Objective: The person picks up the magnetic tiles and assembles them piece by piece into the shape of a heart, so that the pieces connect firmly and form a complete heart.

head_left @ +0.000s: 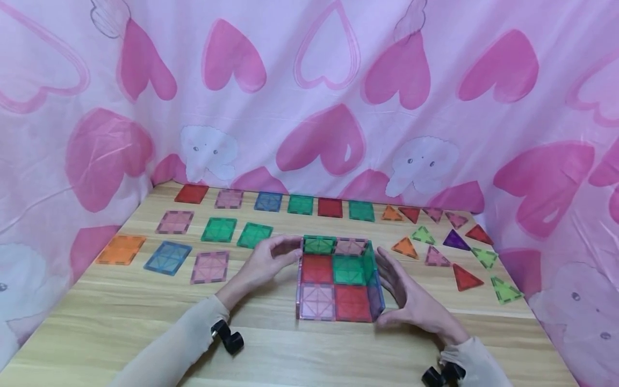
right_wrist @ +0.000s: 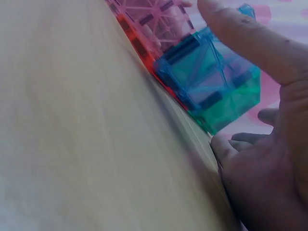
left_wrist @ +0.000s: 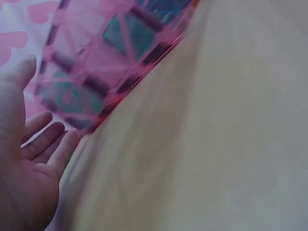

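A low open box of see-through magnetic tiles stands at the middle of the table. Its floor has a red tile [head_left: 317,269], a green tile [head_left: 349,270], a pink tile [head_left: 317,302] and another red tile [head_left: 353,302]. A green tile [head_left: 319,245] and a pink tile [head_left: 350,246] form its back wall; a blue tile [right_wrist: 207,72] and a green one make its right side. My left hand [head_left: 268,262] is beside the left wall, fingers extended at its far end. My right hand [head_left: 411,295] spreads along the right wall, thumb by the near corner; contact is unclear.
Loose square tiles lie left and behind, including an orange tile [head_left: 121,250] and a blue tile [head_left: 167,257]. Several triangle tiles lie at the right, among them a purple triangle [head_left: 456,240]. A pink heart-print curtain [head_left: 309,97] surrounds the table's back and sides.
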Demonstrator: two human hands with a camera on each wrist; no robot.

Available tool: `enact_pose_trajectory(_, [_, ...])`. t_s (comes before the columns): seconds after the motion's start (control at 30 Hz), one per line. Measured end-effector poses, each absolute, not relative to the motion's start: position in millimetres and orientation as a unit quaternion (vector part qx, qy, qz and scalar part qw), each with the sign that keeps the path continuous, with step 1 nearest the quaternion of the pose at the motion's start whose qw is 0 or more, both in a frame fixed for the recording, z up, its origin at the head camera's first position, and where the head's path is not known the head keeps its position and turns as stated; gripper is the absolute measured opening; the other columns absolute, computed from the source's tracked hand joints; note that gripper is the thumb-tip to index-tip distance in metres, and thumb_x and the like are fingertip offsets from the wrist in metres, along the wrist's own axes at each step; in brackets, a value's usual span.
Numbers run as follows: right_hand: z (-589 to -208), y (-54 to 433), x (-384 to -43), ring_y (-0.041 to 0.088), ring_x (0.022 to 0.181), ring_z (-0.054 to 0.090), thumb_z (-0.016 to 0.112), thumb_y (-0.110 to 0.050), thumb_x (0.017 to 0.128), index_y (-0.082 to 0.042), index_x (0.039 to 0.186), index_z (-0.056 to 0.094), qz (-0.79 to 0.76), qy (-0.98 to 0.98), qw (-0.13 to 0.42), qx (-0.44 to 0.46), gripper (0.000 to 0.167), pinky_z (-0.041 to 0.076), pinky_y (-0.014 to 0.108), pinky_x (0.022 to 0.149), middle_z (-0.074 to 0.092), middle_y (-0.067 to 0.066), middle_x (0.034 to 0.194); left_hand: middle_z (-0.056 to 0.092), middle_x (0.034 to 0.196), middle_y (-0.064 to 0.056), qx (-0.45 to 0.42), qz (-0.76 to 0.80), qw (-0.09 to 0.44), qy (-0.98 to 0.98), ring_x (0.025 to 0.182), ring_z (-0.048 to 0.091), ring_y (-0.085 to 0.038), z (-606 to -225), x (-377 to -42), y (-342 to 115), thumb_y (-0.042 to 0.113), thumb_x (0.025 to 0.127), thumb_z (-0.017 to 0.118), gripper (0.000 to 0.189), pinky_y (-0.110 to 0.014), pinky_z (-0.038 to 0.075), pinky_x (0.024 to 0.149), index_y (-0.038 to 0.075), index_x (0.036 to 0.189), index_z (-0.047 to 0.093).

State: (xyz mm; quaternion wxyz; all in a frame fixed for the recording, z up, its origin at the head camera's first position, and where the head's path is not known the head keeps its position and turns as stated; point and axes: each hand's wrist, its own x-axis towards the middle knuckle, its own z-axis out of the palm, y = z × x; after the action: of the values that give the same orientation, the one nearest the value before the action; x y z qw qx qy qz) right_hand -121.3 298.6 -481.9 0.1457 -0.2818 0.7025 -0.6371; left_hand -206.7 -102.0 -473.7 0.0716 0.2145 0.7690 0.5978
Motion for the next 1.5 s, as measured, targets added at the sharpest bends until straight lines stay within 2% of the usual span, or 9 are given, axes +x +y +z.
enact_pose_trajectory(0.2, [-483.6,300.2,-124.3,0.004,0.166,0.026,0.086,0.006,0.093,-0.011,0.179,-0.004,-0.664,0.677,0.161,-0.273,0.126,0.031,0.02,0.129,-0.001,0.018,0.187,0.058,0.165,-0.003,0.234,0.473,0.013,0.849,0.151,0.055,-0.038,-445.4,-238.3,-142.6,0.034,0.102,0.084,0.065,-0.062,0.045,0.123,0.025,0.161,0.059])
enact_pose_trajectory(0.3, [-484.6,302.7,-126.3,0.005,0.166,0.028,0.084,0.005,0.095,-0.011,0.179,-0.003,-0.673,0.668,0.166,-0.27,0.122,0.032,0.021,0.129,-0.001,0.019,0.187,0.053,0.169,-0.01,0.255,0.392,-0.009,0.884,0.157,0.047,-0.042,-440.0,-252.7,-166.7,0.027,0.099,0.088,0.074,-0.068,0.039,0.126,0.021,0.165,0.055])
enact_pose_trajectory(0.53, [-484.5,307.7,-124.6,0.007,0.165,0.03,0.083,0.001,0.098,-0.014,0.18,0.0,-0.686,0.654,0.182,-0.261,0.118,0.033,0.022,0.129,0.0,0.02,0.186,0.057,0.164,-0.021,0.277,0.303,0.026,0.911,0.158,0.043,-0.045,-445.5,-262.9,-193.2,0.012,0.098,0.088,0.076,-0.064,0.035,0.13,0.001,0.164,0.052])
enact_pose_trajectory(0.67, [-484.6,310.5,-122.6,0.009,0.166,0.03,0.083,-0.001,0.099,-0.013,0.18,0.001,-0.686,0.652,0.182,-0.266,0.115,0.033,0.023,0.129,0.001,0.022,0.186,0.058,0.162,-0.022,0.261,0.29,0.04,0.92,0.153,0.05,-0.044,-449.1,-262.0,-190.8,0.015,0.097,0.089,0.075,-0.063,0.041,0.126,0.003,0.162,0.055])
enact_pose_trajectory(0.87, [-481.8,309.5,-123.4,0.014,0.167,0.029,0.081,0.001,0.1,-0.013,0.18,0.005,-0.679,0.66,0.185,-0.261,0.112,0.033,0.026,0.13,0.004,0.02,0.186,0.063,0.145,-0.02,0.241,0.309,0.015,0.92,0.133,0.06,-0.041,-453.5,-260.8,-184.7,0.022,0.086,0.1,0.075,-0.062,0.05,0.116,0.007,0.152,0.067])
enact_pose_trajectory(1.0, [-478.8,306.7,-123.3,0.016,0.167,0.03,0.081,0.002,0.099,-0.015,0.18,0.006,-0.679,0.663,0.192,-0.249,0.112,0.035,0.027,0.13,0.007,0.018,0.187,0.064,0.143,-0.018,0.233,0.34,0.002,0.911,0.133,0.06,-0.04,-454.2,-260.3,-182.6,0.019,0.081,0.103,0.072,-0.063,0.05,0.116,0.01,0.143,0.068])
enact_pose_trajectory(1.23, [-477.9,303.8,-123.8,0.023,0.168,0.028,0.082,0.001,0.099,-0.015,0.18,0.01,-0.677,0.664,0.186,-0.259,0.11,0.035,0.029,0.13,0.011,0.017,0.186,0.068,0.143,-0.018,0.213,0.398,-0.021,0.892,0.115,0.066,-0.038,-446.6,-254.9,-178.7,0.013,0.098,0.088,0.052,-0.058,0.054,0.102,0.015,0.143,0.062])
enact_pose_trajectory(1.4, [-479.0,303.6,-124.3,0.021,0.168,0.029,0.082,0.001,0.099,-0.016,0.18,0.011,-0.677,0.662,0.188,-0.259,0.109,0.036,0.029,0.13,0.011,0.016,0.186,0.072,0.141,-0.009,0.208,0.452,-0.069,0.865,0.112,0.065,-0.026,-419.4,-246.1,-170.1,0.017,0.102,0.084,0.044,-0.041,0.055,0.091,0.017,0.143,0.069])
enact_pose_trajectory(1.5, [-479.3,305.1,-124.4,0.019,0.167,0.03,0.081,0.002,0.099,-0.015,0.18,0.01,-0.68,0.659,0.187,-0.261,0.109,0.036,0.028,0.13,0.009,0.018,0.186,0.075,0.135,-0.006,0.239,0.484,-0.075,0.839,0.099,0.067,-0.024,-398.0,-234.2,-155.7,0.02,0.101,0.085,0.042,-0.031,0.058,0.077,0.015,0.142,0.073])
